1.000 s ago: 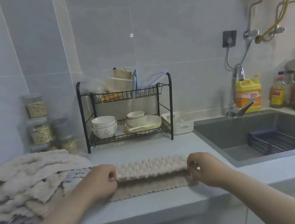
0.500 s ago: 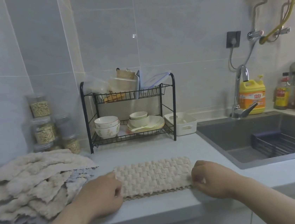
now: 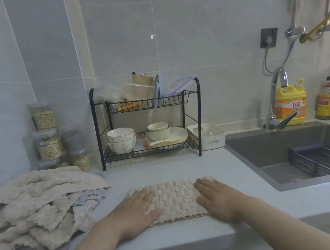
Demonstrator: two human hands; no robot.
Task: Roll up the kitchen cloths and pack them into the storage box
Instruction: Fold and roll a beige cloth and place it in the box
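Head view: both palms flat on folded waffle cloth, roll not started

Left hand point(image 3: 138, 210) and right hand point(image 3: 215, 198) lie flat on the two ends of the beige waffle-weave cloth point(image 3: 174, 199). Fingers are straight and pressing, gripping nothing. The cloth is folded into a band near the front edge of the counter point(image 3: 173, 241).

Handling, as a judgement: light, soft and limp, with a grippy texture. It won't hold shape alone, so pinch one short end, roll tight and keep pressure on. It could spring open if let go.

Pile of unrolled cloths point(image 3: 39, 205) sits left, near but apart. The white storage box point(image 3: 209, 138) is farther back, just beside the dish rack point(image 3: 199, 110) and well away from the hands. Sink point(image 3: 265, 150) is to the right.
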